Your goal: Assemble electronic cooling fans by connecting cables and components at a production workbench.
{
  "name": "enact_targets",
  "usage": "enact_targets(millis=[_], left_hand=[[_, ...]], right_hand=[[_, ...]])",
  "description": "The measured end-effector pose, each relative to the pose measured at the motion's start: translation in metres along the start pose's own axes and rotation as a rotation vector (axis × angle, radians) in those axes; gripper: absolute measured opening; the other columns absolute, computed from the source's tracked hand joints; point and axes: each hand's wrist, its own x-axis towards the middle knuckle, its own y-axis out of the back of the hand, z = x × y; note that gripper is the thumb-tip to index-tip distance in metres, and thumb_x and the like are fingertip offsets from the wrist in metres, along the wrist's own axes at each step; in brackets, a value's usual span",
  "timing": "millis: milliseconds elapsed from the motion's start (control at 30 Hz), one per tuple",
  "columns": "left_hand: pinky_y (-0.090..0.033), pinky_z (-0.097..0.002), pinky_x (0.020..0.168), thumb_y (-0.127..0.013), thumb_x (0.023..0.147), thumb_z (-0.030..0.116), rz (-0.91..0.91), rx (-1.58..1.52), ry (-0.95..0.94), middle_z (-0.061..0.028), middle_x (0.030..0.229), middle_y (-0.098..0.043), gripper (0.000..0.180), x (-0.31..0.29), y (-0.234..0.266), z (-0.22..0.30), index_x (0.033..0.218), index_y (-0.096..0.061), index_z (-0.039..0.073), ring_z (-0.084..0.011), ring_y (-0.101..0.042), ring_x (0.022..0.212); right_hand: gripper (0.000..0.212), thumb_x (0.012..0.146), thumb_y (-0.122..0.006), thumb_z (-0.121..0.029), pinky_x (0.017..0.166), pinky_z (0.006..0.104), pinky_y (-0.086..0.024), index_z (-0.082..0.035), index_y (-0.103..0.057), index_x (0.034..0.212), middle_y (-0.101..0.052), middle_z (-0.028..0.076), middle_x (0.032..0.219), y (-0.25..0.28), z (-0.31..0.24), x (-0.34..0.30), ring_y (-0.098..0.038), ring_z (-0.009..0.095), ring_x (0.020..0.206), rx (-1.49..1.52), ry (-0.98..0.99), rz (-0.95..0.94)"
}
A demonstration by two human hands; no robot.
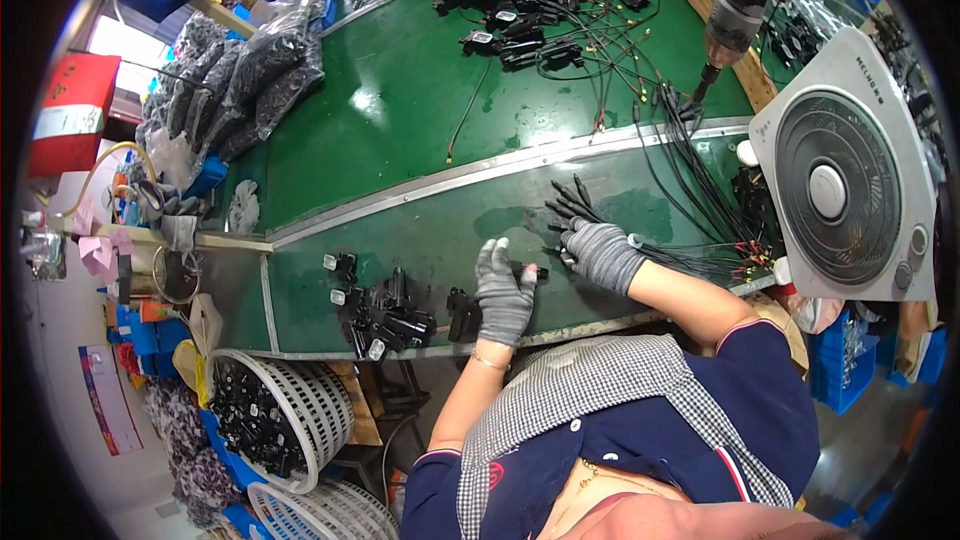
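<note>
My right hand (605,255), in a grey knit glove, is closed round a bundle of black cables (572,204). Their thick plug ends stick out past the fingers, and the thin leads trail to the right toward red and yellow tips. To the left, my left hand (503,292), gloved alike, has its fingers stretched out above the green bench (440,230). A small dark part shows beside its thumb; its kind is unclear. Left of that hand lies a pile of small black parts (395,315), some with silvery pieces.
A grey box fan (828,190) stands at the right. Above the bench hangs a power screwdriver (732,25). More black cabled parts (530,10) lie at the back; dark plastic bags (250,70) are stacked at the left. A white basket (315,415) of black parts stands below left.
</note>
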Motion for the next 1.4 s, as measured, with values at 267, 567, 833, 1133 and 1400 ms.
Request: enact_targets(millis=[267,567,833,1133,1400], left_hand=[[-0.049,-0.0409,0.082,-0.067,0.079,0.011,-0.498,0.058,0.012,-0.018,0.1,-0.061,0.031,-0.001,0.045,0.005,0.108,-0.059,0.004,-0.0359,-0.059,0.096],[-0.045,-0.027,0.085,-0.062,0.089,0.005,-0.532,-0.707,0.242,-0.0039,0.098,-0.058,0.018,-0.02,0.016,0.004,0.106,-0.056,0.003,-0.012,-0.055,0.092],[-0.048,-0.0341,0.072,-0.065,0.082,0.001,-0.279,-0.299,-0.268,-0.0105,0.094,-0.053,0.018,-0.017,0.008,0.035,0.095,-0.054,0.004,-0.0239,-0.055,0.079],[-0.043,-0.0379,0.083,-0.065,0.078,0.001,-0.352,-0.371,-0.152,-0.012,0.096,-0.051,0.015,-0.019,0.002,0.025,0.092,-0.057,0.002,-0.028,-0.052,0.084],[-0.04,-0.0483,0.083,-0.065,0.077,0.01,-0.371,-0.239,-0.175,-0.0172,0.098,-0.054,0.017,-0.016,0.009,0.036,0.09,-0.057,0.002,-0.0356,-0.052,0.091]], right_hand=[[0.023,0.081,-0.062,-0.027,0.071,0.0438,-0.051,-0.005,-0.063,0.089,-0.06,0.014,0.088,0.01,-0.004,-0.011,-0.063,0.033,0.08,0.055,0.255,-0.121],[0.023,0.078,-0.061,-0.027,0.065,0.0456,-0.049,-0.005,-0.063,0.08,-0.06,0.016,0.079,0.027,-0.012,-0.034,-0.061,0.036,0.072,0.186,0.329,0.09],[0.027,0.071,-0.065,-0.027,0.063,0.0457,-0.049,-0.006,-0.065,0.088,-0.065,0.019,0.075,0.03,-0.007,-0.038,-0.063,0.038,0.073,0.45,0.189,-0.01],[0.018,0.075,-0.061,-0.018,0.065,0.043,-0.051,-0.006,-0.068,0.088,-0.062,0.013,0.086,0.039,-0.015,-0.051,-0.065,0.032,0.079,0.102,0.263,0.04],[0.015,0.074,-0.061,-0.017,0.055,0.0439,-0.051,-0.005,-0.068,0.078,-0.064,0.011,0.077,0.022,-0.015,-0.048,-0.066,0.032,0.07,0.009,0.229,0.094]])
